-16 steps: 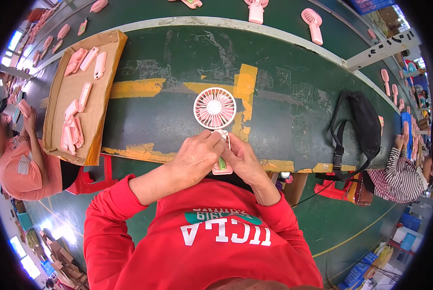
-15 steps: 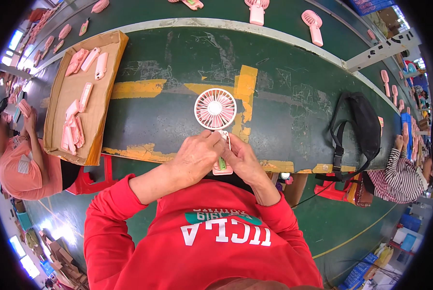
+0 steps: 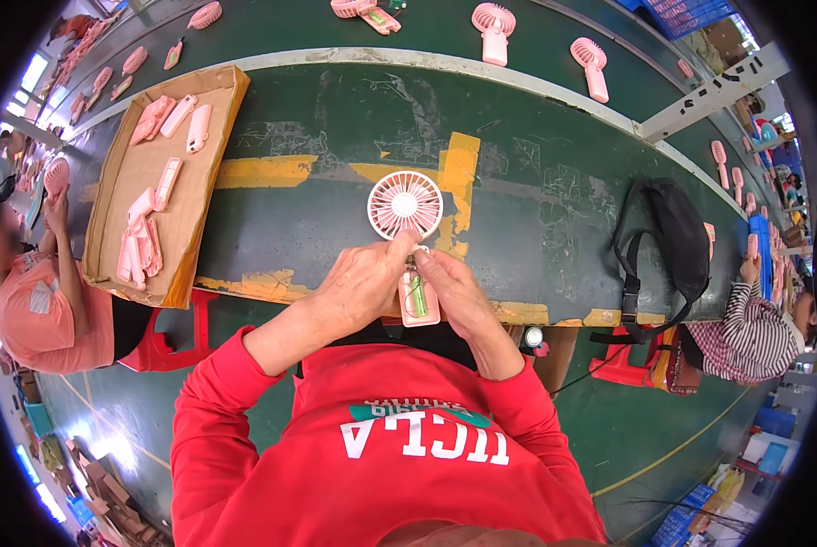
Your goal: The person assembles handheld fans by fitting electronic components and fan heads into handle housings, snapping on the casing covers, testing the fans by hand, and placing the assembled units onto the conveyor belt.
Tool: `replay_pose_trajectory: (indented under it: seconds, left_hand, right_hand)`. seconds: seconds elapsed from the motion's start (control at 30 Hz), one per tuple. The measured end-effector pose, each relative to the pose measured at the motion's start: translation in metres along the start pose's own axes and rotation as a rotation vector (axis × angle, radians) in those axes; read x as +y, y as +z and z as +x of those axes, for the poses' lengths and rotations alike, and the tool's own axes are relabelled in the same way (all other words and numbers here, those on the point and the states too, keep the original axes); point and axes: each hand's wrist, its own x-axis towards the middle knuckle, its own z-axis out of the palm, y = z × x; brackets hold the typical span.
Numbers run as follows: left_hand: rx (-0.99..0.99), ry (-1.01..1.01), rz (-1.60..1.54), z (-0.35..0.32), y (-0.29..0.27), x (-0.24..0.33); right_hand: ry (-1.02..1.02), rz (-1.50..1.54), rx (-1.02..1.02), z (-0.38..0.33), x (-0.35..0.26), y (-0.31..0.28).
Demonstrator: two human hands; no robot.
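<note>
Red sleeves (image 3: 221,383) lie nearest; the left hand (image 3: 361,278) and right hand (image 3: 458,292) pinch the neck of a pink fan (image 3: 405,206), a green cylinder (image 3: 419,302) in its handle, at the near edge of the green table (image 3: 290,223). Left is a cardboard tray (image 3: 142,171), right a black bag (image 3: 680,235); far off, other fans (image 3: 591,66).

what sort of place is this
Probably a factory assembly line: an opened pink fan being handled, a cardboard tray of loose pink parts, and a co-worker at left holding another fan.

Bare fingers (image 3: 439,273) hold a pink-and-white fan (image 3: 405,206) — green cylinder (image 3: 419,304) exposed.
</note>
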Motion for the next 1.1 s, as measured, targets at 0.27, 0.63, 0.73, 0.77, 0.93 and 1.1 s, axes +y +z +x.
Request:
replay_pose_trajectory:
  seconds: [0.27,0.63,0.73,0.77,0.93,1.1]
  left_hand:
    - [0.157,0.120,0.053,-0.024,0.014,-0.007]
    - [0.131,0.145,0.077,-0.035,0.020,-0.002]
    - [0.146,0.097,0.056,-0.035,0.025,-0.003]
    - [0.148,0.097,0.055,-0.035,0.027,-0.002]
    - [0.198,0.037,0.020,-0.037,0.028,-0.001]
    - [0.168,-0.056,-0.207,-0.040,0.028,-0.008]
  right_hand:
    - [-0.032,0.064,0.019,0.004,-0.001,0.001]
    - [-0.059,0.088,0.067,0.001,0.000,0.004]
    - [-0.072,0.093,0.085,0.003,0.001,0.005]
    - [-0.082,0.085,0.090,0.003,0.002,0.005]
    - [-0.067,0.080,0.096,0.007,0.001,0.010]
    - [-0.110,0.052,0.199,0.005,0.006,0.012]
